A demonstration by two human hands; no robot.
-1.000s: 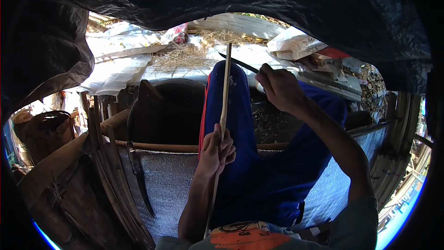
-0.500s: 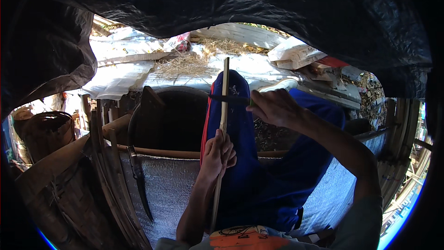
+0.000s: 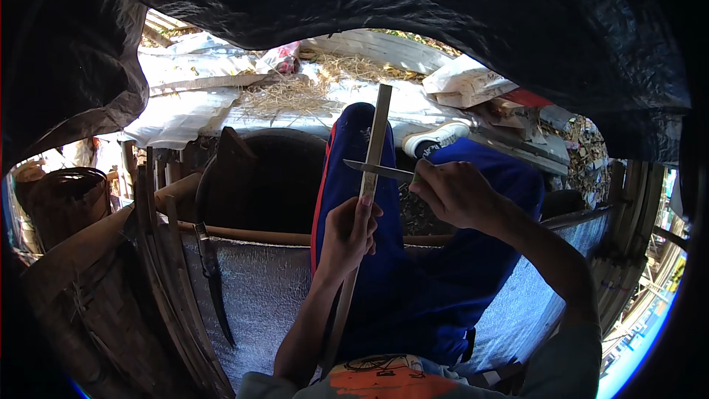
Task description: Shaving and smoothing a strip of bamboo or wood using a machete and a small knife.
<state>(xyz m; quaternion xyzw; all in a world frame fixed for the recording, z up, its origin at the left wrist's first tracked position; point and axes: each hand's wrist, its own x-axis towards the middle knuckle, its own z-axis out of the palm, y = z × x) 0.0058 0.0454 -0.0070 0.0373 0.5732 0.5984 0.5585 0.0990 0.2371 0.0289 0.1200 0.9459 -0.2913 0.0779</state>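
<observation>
A long, narrow strip of what looks like bamboo (image 3: 379,127) stands lengthwise over my blue-trousered leg, its far end past the knee. My left hand (image 3: 349,235) is closed around its middle, thumb on the upper face. My right hand (image 3: 455,191) grips a knife (image 3: 388,171), whose handle is mostly hidden in the fingers. The blade lies across the strip a little beyond my left thumb, its tip pointing left. Whether the edge bites into the strip I cannot tell.
A curved blade with a dark handle (image 3: 212,281) hangs at the left on a silvery sheet (image 3: 266,281). Several upright slats (image 3: 159,251) and a woven basket (image 3: 68,199) stand further left. Dark plastic sheeting (image 3: 413,0) hangs overhead. Straw (image 3: 295,96) lies on the ground ahead.
The strip has turned to show its broad face and tilts more to the right at its far end. The knife has come nearer to my left hand, its blade now catching light.
</observation>
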